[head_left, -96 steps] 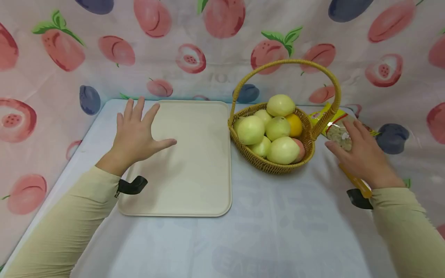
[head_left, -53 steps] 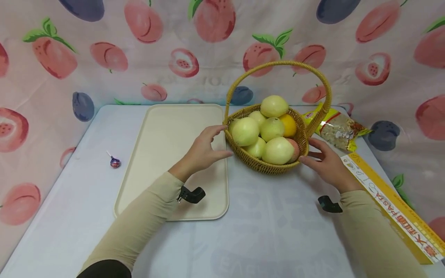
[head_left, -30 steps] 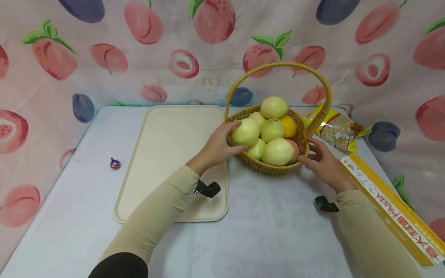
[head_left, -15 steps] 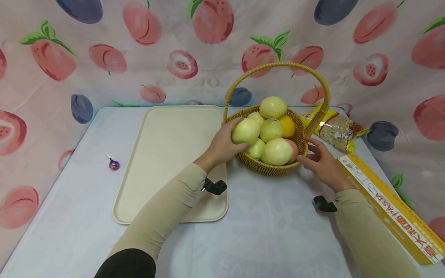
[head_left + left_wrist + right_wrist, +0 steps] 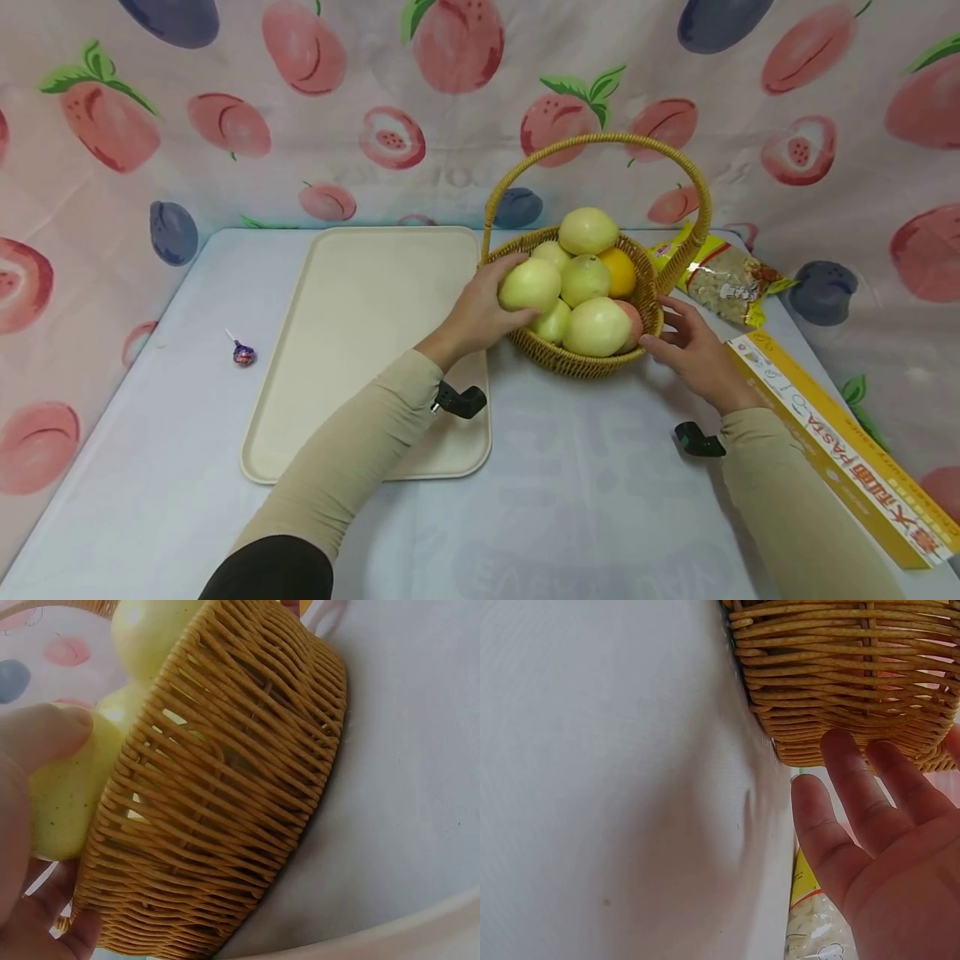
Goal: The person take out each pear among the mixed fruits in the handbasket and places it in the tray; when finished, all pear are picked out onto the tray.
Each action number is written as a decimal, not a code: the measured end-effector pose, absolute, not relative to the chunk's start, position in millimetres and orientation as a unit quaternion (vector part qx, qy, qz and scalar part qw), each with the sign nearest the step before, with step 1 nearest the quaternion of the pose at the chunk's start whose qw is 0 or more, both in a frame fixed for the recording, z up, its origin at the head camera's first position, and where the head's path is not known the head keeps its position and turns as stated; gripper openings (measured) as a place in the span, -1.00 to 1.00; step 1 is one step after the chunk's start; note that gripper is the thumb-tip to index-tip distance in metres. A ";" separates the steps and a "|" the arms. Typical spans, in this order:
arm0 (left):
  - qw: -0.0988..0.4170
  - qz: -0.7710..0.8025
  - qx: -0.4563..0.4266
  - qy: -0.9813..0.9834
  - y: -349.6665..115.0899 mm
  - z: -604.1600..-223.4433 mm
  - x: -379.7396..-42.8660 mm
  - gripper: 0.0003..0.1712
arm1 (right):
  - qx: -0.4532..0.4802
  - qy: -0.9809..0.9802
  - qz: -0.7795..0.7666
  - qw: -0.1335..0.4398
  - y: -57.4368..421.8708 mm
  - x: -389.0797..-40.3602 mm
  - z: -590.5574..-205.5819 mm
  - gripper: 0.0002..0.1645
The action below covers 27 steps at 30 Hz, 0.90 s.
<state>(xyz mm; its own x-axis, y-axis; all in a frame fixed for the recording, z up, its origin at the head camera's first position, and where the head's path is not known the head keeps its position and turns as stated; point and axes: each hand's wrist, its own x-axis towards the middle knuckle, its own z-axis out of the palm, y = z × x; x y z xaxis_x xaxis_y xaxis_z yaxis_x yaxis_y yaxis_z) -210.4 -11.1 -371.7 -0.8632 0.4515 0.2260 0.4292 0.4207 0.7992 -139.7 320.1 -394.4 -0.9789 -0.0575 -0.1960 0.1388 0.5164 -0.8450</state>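
A woven basket (image 5: 576, 365) with a tall arched handle holds several pale green pears, an orange (image 5: 619, 272) and a reddish fruit (image 5: 632, 323). My left hand (image 5: 480, 310) reaches over its left rim and grips the leftmost pear (image 5: 529, 285). In the left wrist view, the thumb presses on that speckled pear (image 5: 64, 795) while fingers sit low beside the wicker rim. Against the basket's right side rests my right hand (image 5: 699, 357). The right wrist view has its fingers (image 5: 847, 780) extended, tips at the wicker wall (image 5: 855, 690).
A beige tray (image 5: 360, 400) lies left of the basket, under the left forearm. Farther left is a wrapped lollipop (image 5: 243, 354). Behind the right hand lies a yellow snack bag (image 5: 723, 279), and a long pasta box (image 5: 847, 458) lies by the right forearm.
Both hands came in from the sides to the basket. My left hand moved right from over the tray and closed round the leftmost pear; my right hand settled against the basket's right side.
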 end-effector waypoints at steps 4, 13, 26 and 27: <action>0.009 0.463 0.271 0.844 -10.6 -370.6 -208.6 -0.11 | 0.025 0.866 -0.490 0.100 319.8 -139.6 -393.4 0.05; 0.026 0.464 0.270 0.844 -11.7 -364.8 -200.2 -0.11 | 0.023 0.866 -0.490 0.099 319.4 -139.3 -392.6 0.05; 0.022 0.494 0.264 0.828 -26.0 -362.2 -194.3 -0.11 | 0.021 0.867 -0.488 0.098 319.2 -138.2 -392.5 0.08; 0.021 0.498 0.264 0.826 -27.4 -362.1 -193.9 -0.12 | 0.021 0.867 -0.489 0.099 319.3 -138.3 -392.6 0.09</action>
